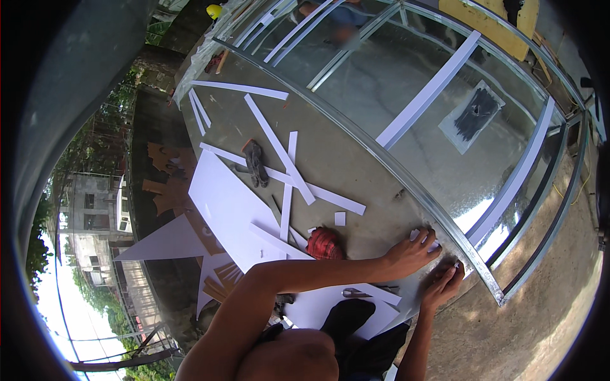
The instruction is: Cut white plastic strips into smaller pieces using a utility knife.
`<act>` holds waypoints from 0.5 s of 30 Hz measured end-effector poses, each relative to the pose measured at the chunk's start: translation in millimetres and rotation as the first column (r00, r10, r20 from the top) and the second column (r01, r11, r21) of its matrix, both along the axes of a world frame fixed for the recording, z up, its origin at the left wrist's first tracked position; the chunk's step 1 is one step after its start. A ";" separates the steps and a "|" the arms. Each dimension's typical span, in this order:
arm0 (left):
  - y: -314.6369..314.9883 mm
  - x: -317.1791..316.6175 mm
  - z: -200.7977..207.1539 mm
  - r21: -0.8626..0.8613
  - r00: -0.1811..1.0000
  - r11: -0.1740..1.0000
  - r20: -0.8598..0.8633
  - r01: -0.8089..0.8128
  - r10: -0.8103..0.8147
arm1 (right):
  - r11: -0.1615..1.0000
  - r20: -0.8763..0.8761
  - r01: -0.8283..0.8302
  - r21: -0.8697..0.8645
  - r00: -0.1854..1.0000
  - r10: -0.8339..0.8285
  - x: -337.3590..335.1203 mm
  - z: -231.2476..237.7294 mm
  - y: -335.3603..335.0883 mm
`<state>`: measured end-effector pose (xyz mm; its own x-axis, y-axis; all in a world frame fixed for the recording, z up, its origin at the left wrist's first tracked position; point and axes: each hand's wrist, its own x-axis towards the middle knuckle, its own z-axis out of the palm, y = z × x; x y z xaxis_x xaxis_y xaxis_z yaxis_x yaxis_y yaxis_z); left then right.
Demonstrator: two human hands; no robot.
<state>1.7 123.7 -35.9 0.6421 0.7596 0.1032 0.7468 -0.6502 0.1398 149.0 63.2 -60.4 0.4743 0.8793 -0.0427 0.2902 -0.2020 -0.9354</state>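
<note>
My left hand (412, 252) reaches out to the curved metal rail (406, 178) of a large shiny framed panel (394, 82). Its fingertips pinch a small white piece (424, 235) against the rail. Just below it, my right hand (443, 284) lies flat on the same rail near the frame's lower corner (499, 295), fingers stretched out and holding nothing. A white strip end (469, 271) shows beside its fingertips. Both forearms come in from the lower edge.
White strips (279, 149) and white sheets (229, 209) lie scattered on the concrete. A red crumpled thing (325, 244), dark gloves (255, 162), scissors (354, 293) and a yellow helmet (214, 11) are around. White strips (429, 92) and a dark patch (475, 113) lie on the panel. Another person (337, 19) is at the top.
</note>
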 end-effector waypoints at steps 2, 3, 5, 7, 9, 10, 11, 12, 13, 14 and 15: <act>-4.6 -1.9 0.9 0.046 1.000 0.999 -0.018 -0.003 0.004 | 1.000 -0.028 0.002 -0.011 1.000 -0.002 -1.6 4.4 0.4; -7.1 -3.3 0.9 0.045 1.000 0.999 -0.017 0.000 0.001 | 1.000 -0.027 0.005 -0.012 1.000 -0.006 -1.5 5.5 0.5; -13.8 -9.4 1.1 0.011 0.997 1.000 -0.079 -0.024 0.024 | 1.000 -0.024 0.005 -0.018 1.000 -0.005 -1.4 6.7 0.1; -18.4 -15.2 1.5 0.018 0.999 1.000 -0.044 -0.022 0.023 | 1.000 -0.004 0.006 -0.025 1.000 -0.006 -0.6 6.2 0.4; -21.0 -20.9 3.5 0.027 1.000 0.999 -0.011 -0.022 0.022 | 1.000 0.013 0.007 -0.031 1.000 -0.007 -0.1 3.3 -1.0; -20.6 -24.3 5.2 0.020 1.000 1.000 0.024 -0.016 0.016 | 1.000 -0.020 0.007 -0.014 1.000 -0.008 0.2 1.0 -1.6; -20.7 -29.0 6.9 0.013 0.998 1.000 0.057 -0.011 0.010 | 1.000 -0.052 0.008 0.003 0.999 -0.007 0.3 -0.2 -2.1; -21.2 -33.8 14.0 0.012 0.998 1.000 0.058 -0.010 0.009 | 1.000 -0.052 0.009 0.002 0.999 -0.009 -0.4 1.6 -2.1; -21.3 -37.1 27.4 -0.059 0.994 0.998 0.107 -0.003 0.009 | 1.000 -0.085 0.005 -0.002 0.996 -0.005 -0.7 4.5 -2.4; -21.2 -41.0 41.2 -0.130 0.988 0.991 0.154 0.007 0.014 | 1.000 -0.118 0.000 -0.005 0.993 -0.001 0.1 5.2 -2.0; -15.5 -45.4 63.1 -0.132 0.987 0.991 0.161 0.014 0.007 | 1.000 -0.112 0.007 -0.007 0.994 -0.008 2.9 3.5 -2.3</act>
